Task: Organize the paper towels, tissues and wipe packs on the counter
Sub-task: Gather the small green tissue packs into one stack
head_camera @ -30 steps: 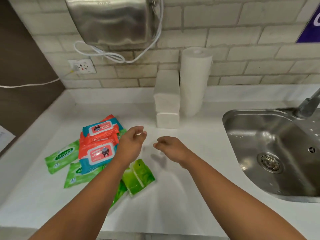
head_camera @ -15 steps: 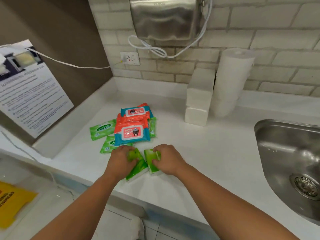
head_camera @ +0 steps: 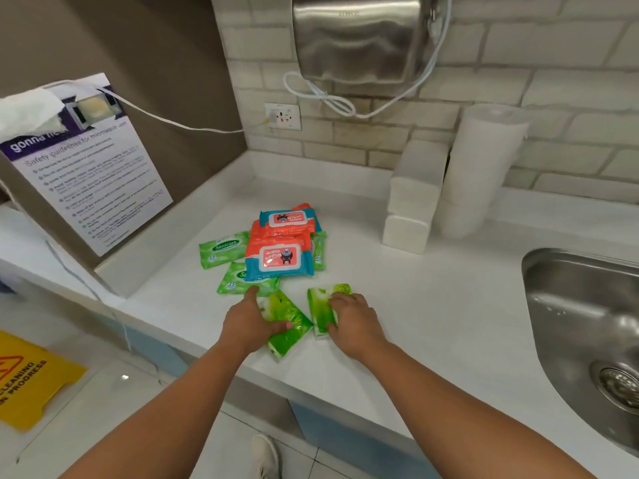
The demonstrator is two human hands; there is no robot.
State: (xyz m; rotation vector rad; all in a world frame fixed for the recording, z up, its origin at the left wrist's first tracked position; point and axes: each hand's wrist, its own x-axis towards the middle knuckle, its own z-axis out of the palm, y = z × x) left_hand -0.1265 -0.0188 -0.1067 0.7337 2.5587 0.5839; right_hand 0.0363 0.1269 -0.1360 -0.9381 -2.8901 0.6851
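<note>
Gripping one green pack point(head_camera: 292, 335), left hand point(head_camera: 247, 323). Right hand point(head_camera: 354, 323) grips second pack point(head_camera: 320, 311). Both packs on tabletop point(head_camera: 432, 305), near wipe pile point(head_camera: 280, 247).

The left tissue pack point(head_camera: 278, 305) in my left hand point(head_camera: 247, 323) was bright green streaked with white. The right tissue pack point(head_camera: 320, 305) under my right hand point(head_camera: 352, 323) matched it. The big wipe packs point(head_camera: 276, 236) were orange and blue with cartoon labels, and the small wipe packs point(head_camera: 223, 248) were green with white lettering. The paper towel roll point(head_camera: 484, 174), folded towels point(head_camera: 415, 188) and counter point(head_camera: 449, 305) were white.
</note>
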